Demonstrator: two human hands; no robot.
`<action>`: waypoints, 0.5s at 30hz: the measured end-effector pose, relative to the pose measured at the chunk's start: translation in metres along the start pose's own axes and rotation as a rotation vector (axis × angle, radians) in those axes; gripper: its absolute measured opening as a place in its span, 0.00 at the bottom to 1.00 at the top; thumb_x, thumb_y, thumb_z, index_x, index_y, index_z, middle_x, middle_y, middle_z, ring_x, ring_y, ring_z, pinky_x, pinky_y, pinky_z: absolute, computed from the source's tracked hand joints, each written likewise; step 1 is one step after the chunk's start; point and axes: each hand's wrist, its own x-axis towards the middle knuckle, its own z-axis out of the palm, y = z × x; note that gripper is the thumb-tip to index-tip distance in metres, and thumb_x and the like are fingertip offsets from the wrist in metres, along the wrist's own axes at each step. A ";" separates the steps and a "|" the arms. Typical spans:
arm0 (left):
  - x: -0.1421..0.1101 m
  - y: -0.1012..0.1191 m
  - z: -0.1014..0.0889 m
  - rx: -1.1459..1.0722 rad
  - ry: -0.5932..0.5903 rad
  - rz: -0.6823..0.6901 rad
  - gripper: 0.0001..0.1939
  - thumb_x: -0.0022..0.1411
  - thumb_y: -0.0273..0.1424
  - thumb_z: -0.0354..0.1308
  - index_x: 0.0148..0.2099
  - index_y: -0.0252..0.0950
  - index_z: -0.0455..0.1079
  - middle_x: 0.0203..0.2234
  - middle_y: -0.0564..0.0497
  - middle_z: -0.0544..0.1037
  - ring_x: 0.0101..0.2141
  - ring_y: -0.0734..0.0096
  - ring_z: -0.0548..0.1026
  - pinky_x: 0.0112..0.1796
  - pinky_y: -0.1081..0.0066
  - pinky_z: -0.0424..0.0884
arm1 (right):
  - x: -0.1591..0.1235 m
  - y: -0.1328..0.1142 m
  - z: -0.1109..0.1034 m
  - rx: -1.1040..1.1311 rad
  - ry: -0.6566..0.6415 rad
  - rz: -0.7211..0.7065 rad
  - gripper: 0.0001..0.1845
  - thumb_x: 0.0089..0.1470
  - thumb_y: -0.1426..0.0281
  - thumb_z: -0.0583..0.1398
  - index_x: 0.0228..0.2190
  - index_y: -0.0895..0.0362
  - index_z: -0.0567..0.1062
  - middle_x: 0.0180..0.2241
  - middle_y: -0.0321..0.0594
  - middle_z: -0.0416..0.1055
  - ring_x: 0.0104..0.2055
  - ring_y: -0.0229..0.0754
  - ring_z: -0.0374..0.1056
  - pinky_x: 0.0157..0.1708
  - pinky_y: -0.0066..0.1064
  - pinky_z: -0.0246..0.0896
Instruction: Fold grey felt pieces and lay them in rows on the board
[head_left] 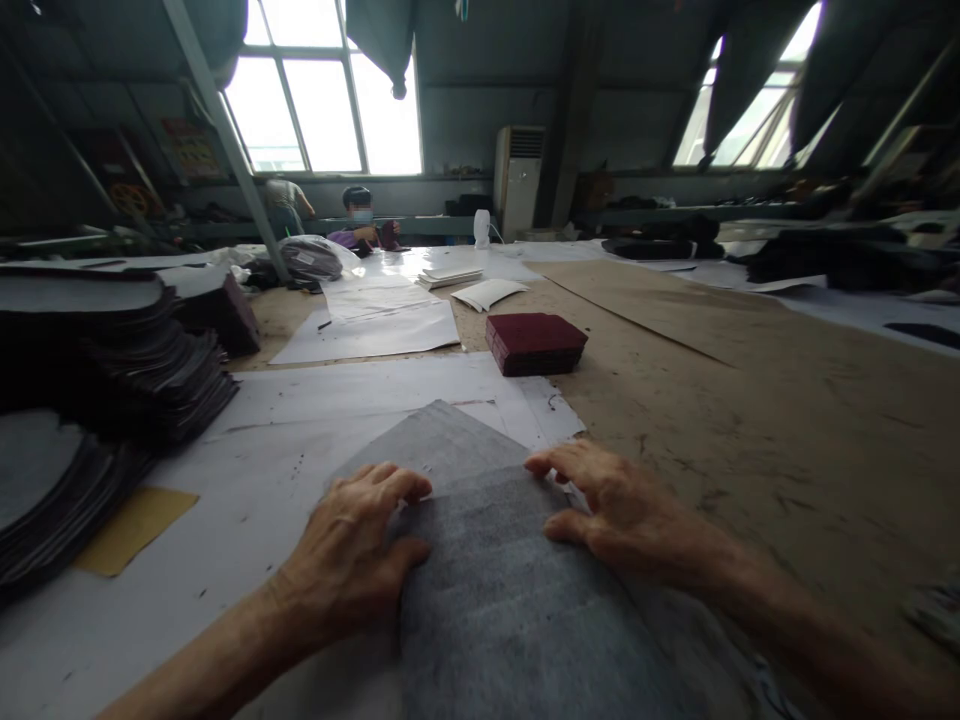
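Observation:
A grey felt-like fabric sheet (517, 610) extends from the bottom of the head view toward the middle of the table. It partly covers another grey piece (439, 440), whose pointed far end rests on white paper. My left hand (349, 535) is curled at the upper sheet's left edge, thumb and fingertips against it. On the opposite edge, my right hand (611, 505) grips in the same way, with thumb and fingers bent over the side. The undersides of the sheet where fingers may reach are hidden.
Beyond my hands sits a stack of dark red pieces (536, 345). Tall piles of dark cut pieces (150, 360) stand at left, near a yellow card (139, 530). White sheets (367, 330) and brown paper (787, 430) cover the table. Two people are at the far side.

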 end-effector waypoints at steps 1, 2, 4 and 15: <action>0.002 0.002 -0.002 0.000 -0.030 -0.023 0.14 0.49 0.30 0.53 0.41 0.39 0.67 0.38 0.50 0.72 0.41 0.62 0.68 0.43 0.61 0.63 | 0.004 0.002 -0.001 0.003 -0.036 -0.002 0.24 0.39 0.74 0.61 0.43 0.57 0.71 0.42 0.42 0.68 0.40 0.41 0.64 0.42 0.31 0.58; 0.005 0.004 -0.004 -0.003 -0.056 -0.047 0.14 0.48 0.30 0.54 0.41 0.39 0.67 0.37 0.50 0.72 0.39 0.63 0.68 0.41 0.62 0.63 | 0.008 0.003 -0.002 0.010 -0.065 -0.001 0.24 0.38 0.74 0.62 0.42 0.57 0.71 0.41 0.41 0.68 0.40 0.41 0.63 0.41 0.31 0.58; 0.008 0.006 -0.007 -0.029 -0.099 -0.106 0.14 0.46 0.30 0.54 0.39 0.38 0.66 0.32 0.52 0.71 0.34 0.66 0.68 0.35 0.67 0.63 | 0.015 0.004 -0.004 0.025 -0.110 0.005 0.23 0.35 0.74 0.63 0.39 0.57 0.73 0.38 0.40 0.68 0.38 0.40 0.63 0.38 0.29 0.58; -0.013 0.008 -0.007 -0.237 -0.184 -0.283 0.11 0.51 0.36 0.49 0.21 0.37 0.56 0.16 0.58 0.59 0.21 0.77 0.59 0.24 0.74 0.53 | -0.002 0.009 0.001 0.255 -0.115 0.242 0.07 0.44 0.65 0.57 0.23 0.56 0.68 0.21 0.31 0.64 0.24 0.34 0.60 0.23 0.25 0.53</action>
